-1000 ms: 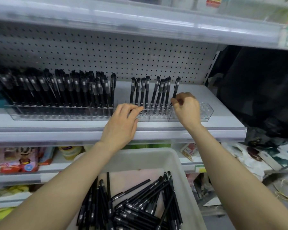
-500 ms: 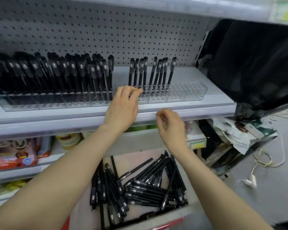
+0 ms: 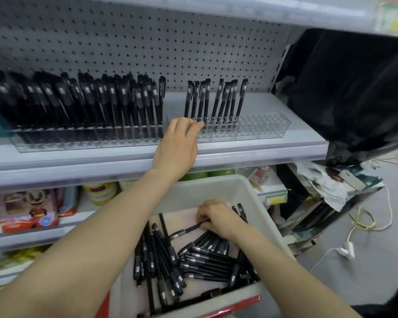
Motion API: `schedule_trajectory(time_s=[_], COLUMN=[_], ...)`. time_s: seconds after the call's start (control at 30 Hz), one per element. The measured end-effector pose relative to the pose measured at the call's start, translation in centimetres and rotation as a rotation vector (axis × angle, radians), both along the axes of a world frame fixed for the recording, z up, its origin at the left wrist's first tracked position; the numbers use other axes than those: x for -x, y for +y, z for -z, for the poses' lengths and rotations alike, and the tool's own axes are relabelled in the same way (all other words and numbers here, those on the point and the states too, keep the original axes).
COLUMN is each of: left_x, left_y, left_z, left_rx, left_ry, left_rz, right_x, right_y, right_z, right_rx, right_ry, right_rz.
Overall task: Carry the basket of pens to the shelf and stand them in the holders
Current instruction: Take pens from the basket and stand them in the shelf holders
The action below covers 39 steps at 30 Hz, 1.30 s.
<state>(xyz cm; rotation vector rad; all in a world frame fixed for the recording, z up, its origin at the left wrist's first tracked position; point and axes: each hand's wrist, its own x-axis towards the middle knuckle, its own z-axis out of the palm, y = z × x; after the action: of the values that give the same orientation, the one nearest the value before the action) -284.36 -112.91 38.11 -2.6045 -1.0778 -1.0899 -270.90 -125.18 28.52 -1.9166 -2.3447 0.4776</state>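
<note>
A white basket (image 3: 257, 203) sits low in front of me with several black pens (image 3: 193, 260) lying loose inside. My right hand (image 3: 216, 218) is down in the basket, fingers closed on one black pen (image 3: 186, 230). My left hand (image 3: 178, 143) rests on the shelf, fingers spread against the clear plastic holder (image 3: 262, 129). Several black pens (image 3: 216, 99) stand upright in that holder; its right end shows bare holes. Further left, the holders (image 3: 78, 138) are packed with many upright pens.
A white pegboard (image 3: 147, 49) backs the shelf, whose front lip (image 3: 262, 154) runs across. A dark cloth (image 3: 354, 88) hangs at right. Packaged goods (image 3: 30, 210) fill lower shelves. Crumpled packaging (image 3: 331, 184) and white cables (image 3: 354, 237) lie on the grey floor.
My right hand left the holder, dropped past the shelf edge into the basket and closed on a pen. My left hand stayed at the holder. The view tilted downward.
</note>
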Motion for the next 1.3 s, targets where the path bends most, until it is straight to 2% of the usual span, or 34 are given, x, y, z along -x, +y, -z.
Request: schedule_trajectory(time_s=[0.13, 0.2, 0.37, 0.5, 0.57, 0.77, 0.83, 0.93, 1.13, 1.3], left_x=[0.2, 0.3, 0.5, -0.3, -1.0, -3.1, -3.5, -3.4, -2.2, -1.4], left_y=[-0.2, -0.4, -1.8, -3.3, -3.7, -4.1, -3.8, -3.1, -0.7, -0.2], left_z=[-0.2, -0.3, -1.4, -1.4, -1.1, -1.2, -1.3, -1.9, -3.1, -1.7], left_rx=[0.013, 0.027, 0.003, 0.092, 0.157, 0.212, 0.182, 0.064, 0.000, -0.013], left_ry=[0.004, -0.004, -0.075, 0.078, 0.121, 0.034, 0.046, 0.062, 0.086, 0.068], left_rz=[0.015, 0.032, 0.111, 0.195, 0.185, 0.126, 0.132, 0.114, -0.033, -0.025], right_x=[-1.0, -1.8, -4.5, -6.1, -6.7, -6.1, -5.6, -6.6, -11.5, -11.9], right_y=[0.3, 0.5, 0.3, 0.6, 1.1, 1.9, 2.0, 2.5, 5.4, 8.2], right_z=[-1.7, -3.8, -10.3, -14.2, -15.2, -14.6, -13.8, -14.3, -18.8, -19.3], right_rx=[-0.043, -0.035, -0.167, -0.259, -0.296, -0.273, -0.260, -0.368, -0.741, -0.753], right_ry=[0.115, 0.278, 0.563, 0.941, 1.088, 1.328, 1.344, 1.301, 0.947, 0.652], right_rz=[0.054, 0.131, 0.222, 0.355, 0.415, 0.526, 0.515, 0.550, 0.621, 0.568])
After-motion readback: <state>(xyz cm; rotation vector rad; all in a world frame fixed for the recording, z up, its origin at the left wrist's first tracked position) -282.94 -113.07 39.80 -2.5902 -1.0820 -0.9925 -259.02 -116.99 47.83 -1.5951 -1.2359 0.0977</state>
